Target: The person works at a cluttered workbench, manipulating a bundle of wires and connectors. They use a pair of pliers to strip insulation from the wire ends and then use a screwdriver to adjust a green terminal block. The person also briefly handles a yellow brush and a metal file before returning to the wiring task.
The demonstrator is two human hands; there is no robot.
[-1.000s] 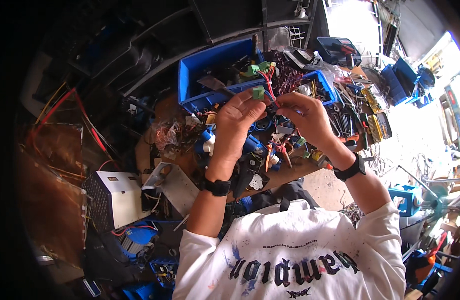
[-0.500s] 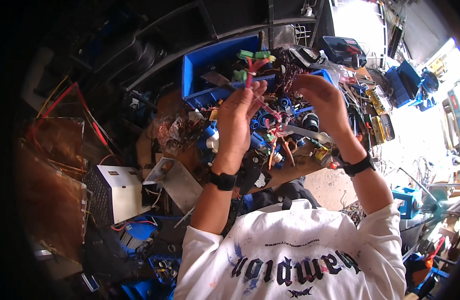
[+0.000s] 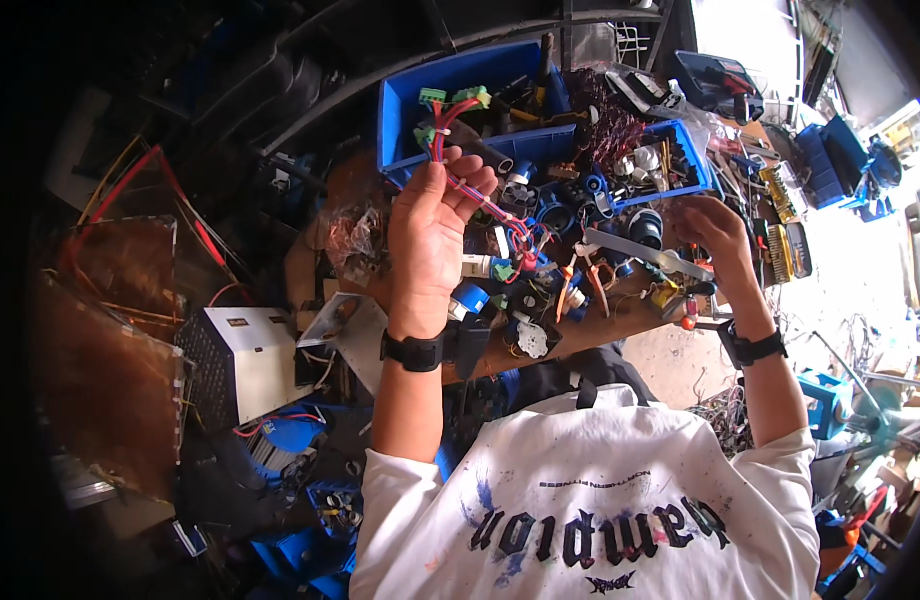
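Observation:
A bundle of red, blue and purple wires [image 3: 494,204] with green plug connectors [image 3: 470,100] at its upper end is pinched in my left hand [image 3: 426,240], thumb against fingers. Its lower end hangs over the cluttered bench, with another small green connector [image 3: 502,271] there. My right hand [image 3: 720,235] is at the right side of the bench, fingers loosely bent and somewhat blurred, with nothing visible in them. Close to it lie a flat grey metal strip [image 3: 645,252] and a dark round fitting [image 3: 642,228]. Orange-handled pliers [image 3: 565,292] rest nearer me.
A large blue bin [image 3: 400,95] stands at the back, with a smaller blue tray [image 3: 702,160] of small parts to its right. Blue and white plug fittings [image 3: 468,299] crowd the bench. A white metal box [image 3: 250,360] sits at left, below the wooden bench edge [image 3: 540,350].
My left hand has moved left with the wire bundle. My right hand has come down and to the right, away from the bundle. The view has shifted slightly.

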